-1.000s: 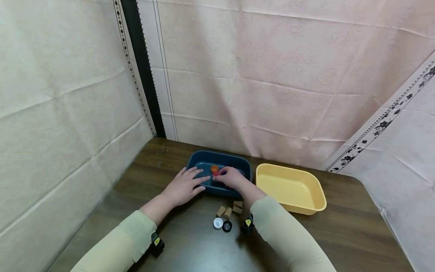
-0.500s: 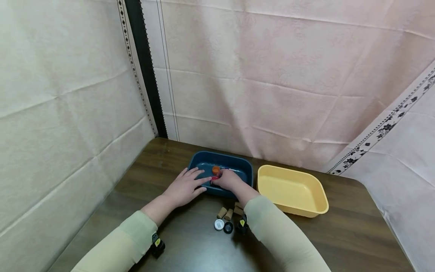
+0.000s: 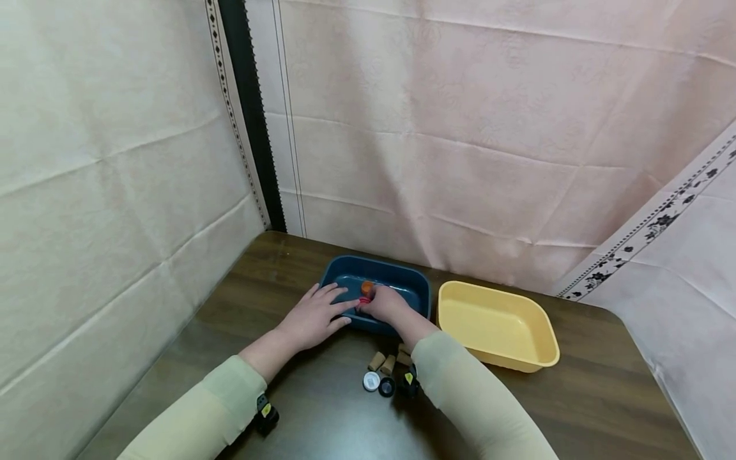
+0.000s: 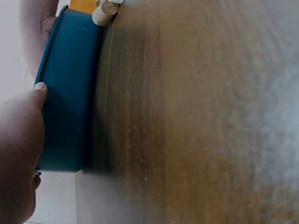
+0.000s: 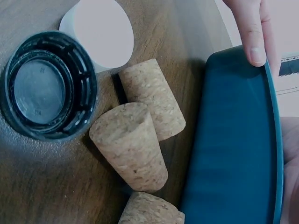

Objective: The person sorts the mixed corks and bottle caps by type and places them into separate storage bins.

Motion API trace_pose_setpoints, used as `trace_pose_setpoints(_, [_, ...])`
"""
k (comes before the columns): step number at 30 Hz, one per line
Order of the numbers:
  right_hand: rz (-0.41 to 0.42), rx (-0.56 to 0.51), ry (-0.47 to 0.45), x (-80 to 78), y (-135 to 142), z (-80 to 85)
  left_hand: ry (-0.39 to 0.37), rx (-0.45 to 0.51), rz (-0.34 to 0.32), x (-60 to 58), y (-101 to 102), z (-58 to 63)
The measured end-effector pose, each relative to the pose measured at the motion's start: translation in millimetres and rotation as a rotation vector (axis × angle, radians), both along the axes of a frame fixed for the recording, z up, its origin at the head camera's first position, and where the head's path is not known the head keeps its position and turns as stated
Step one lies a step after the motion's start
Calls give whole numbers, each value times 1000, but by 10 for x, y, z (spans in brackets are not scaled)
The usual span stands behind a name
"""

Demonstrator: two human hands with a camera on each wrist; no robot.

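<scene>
Over the near left rim of the dark blue tray, my left hand lies with its fingers spread and straight. Its thumb rests on that rim in the left wrist view, and its index fingertip comes close to a small red cap. Reaching inside the tray, my right hand pinches the red cap and partly covers it. An orange cap stands just behind, on the tray floor. Only the heel of the right hand shows past the tray rim in the right wrist view.
A yellow tray stands to the right of the blue one. In front of the blue tray lie several corks, a white cap and a black cap. Cloth hangs behind the table and along its sides.
The right hand has shifted slightly left and its fingers have come together on the red cap. The left hand keeps its place at the rim. The head view has shifted a little.
</scene>
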State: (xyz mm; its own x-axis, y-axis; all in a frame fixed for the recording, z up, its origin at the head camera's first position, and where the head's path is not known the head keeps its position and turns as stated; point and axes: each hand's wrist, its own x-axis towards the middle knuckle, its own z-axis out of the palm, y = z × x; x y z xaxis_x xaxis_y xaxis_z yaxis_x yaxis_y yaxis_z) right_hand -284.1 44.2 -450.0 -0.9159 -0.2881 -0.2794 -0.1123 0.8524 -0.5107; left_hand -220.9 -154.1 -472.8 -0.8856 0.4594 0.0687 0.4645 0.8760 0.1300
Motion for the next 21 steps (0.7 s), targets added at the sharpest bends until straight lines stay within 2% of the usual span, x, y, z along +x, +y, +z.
trace_pose_setpoints(7, [-52, -25, 3, 48, 63, 53, 3, 6, -4, -4, 30, -11])
trace_pose_setpoints(15, [-120, -208, -28, 82, 230, 134, 0, -1, 5, 9, 29, 14])
trace_pose_setpoints(21, [-171, -317, 4, 134, 351, 254, -6, 24, 3, 0, 3, 26])
